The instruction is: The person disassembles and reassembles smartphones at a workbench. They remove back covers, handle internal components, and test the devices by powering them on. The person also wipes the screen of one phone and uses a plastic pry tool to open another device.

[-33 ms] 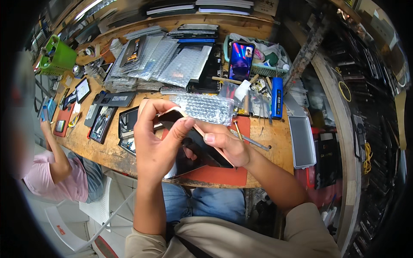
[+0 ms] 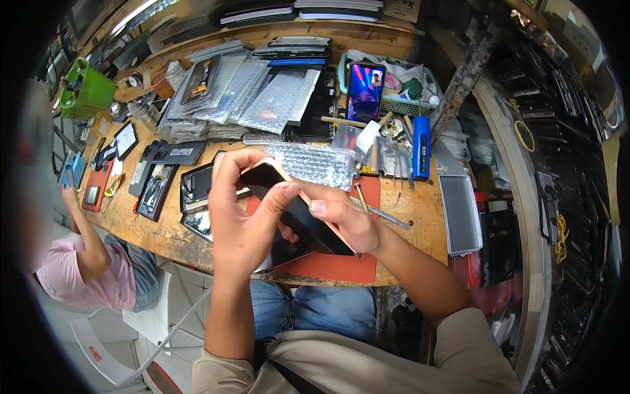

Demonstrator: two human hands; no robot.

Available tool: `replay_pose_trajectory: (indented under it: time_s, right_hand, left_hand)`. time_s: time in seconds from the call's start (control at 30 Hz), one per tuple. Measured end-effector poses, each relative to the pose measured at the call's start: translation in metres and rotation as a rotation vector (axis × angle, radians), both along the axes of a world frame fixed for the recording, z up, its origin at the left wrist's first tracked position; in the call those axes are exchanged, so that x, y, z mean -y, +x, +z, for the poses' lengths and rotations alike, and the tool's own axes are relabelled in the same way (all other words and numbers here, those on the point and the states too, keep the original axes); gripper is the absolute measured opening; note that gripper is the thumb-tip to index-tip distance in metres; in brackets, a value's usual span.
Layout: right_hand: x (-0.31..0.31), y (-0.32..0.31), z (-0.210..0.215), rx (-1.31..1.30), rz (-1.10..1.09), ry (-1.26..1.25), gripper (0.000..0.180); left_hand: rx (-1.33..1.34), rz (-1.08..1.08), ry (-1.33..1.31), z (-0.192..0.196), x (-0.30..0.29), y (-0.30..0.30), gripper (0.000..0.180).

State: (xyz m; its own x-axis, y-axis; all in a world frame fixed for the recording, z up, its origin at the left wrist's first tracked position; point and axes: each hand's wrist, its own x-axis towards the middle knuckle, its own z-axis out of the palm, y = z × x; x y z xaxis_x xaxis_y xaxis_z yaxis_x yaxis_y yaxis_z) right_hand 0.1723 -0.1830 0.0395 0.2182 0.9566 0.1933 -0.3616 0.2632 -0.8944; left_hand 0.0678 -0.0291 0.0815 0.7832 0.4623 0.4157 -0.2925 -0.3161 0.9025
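Observation:
Both my hands hold a black phone (image 2: 314,230) with a pale gold frame, tilted, above a red work mat (image 2: 341,266) on the wooden bench (image 2: 161,233). My left hand (image 2: 239,220) wraps the phone's upper left end, with the thumb lying across the glass. My right hand (image 2: 344,220) grips it from the right, thumb on the upper edge. A bubble-wrap pouch (image 2: 312,164) lies just behind the hands.
An opened phone (image 2: 154,190) and loose parts lie to the left. Stacks of bubble-wrapped panels (image 2: 262,92), a lit phone (image 2: 365,88) and a blue tool (image 2: 420,148) sit at the back, a grey tray (image 2: 459,213) at right. Another person in pink (image 2: 85,269) sits left.

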Motion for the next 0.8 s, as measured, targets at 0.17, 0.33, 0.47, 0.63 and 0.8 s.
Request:
replay_pose_trajectory:
  time_s: [0.17, 0.33, 0.47, 0.63, 0.8]
  right_hand:
    - [-0.005, 0.001, -0.003, -0.034, -0.183, 0.148, 0.074]
    - [-0.006, 0.003, -0.004, -0.252, -0.167, 0.293, 0.067]
    - [-0.013, 0.006, -0.006, -0.08, -0.2, 0.292, 0.069]
    - [-0.015, 0.007, -0.016, -0.093, -0.183, 0.165, 0.071]
    - [-0.015, 0.006, -0.016, -0.017, -0.193, 0.12, 0.071]
  left_hand:
    - [0.031, 0.115, 0.515, -0.016, 0.011, 0.011, 0.099]
    - [-0.012, 0.095, 0.788, -0.01, 0.032, 0.01, 0.164]
    - [-0.047, 0.06, 0.609, -0.018, 0.027, 0.011, 0.174]
    - [-0.093, 0.082, 0.572, -0.012, 0.017, 0.012, 0.164]
    - [-0.042, 0.076, 0.509, -0.015, 0.004, 0.014, 0.131]
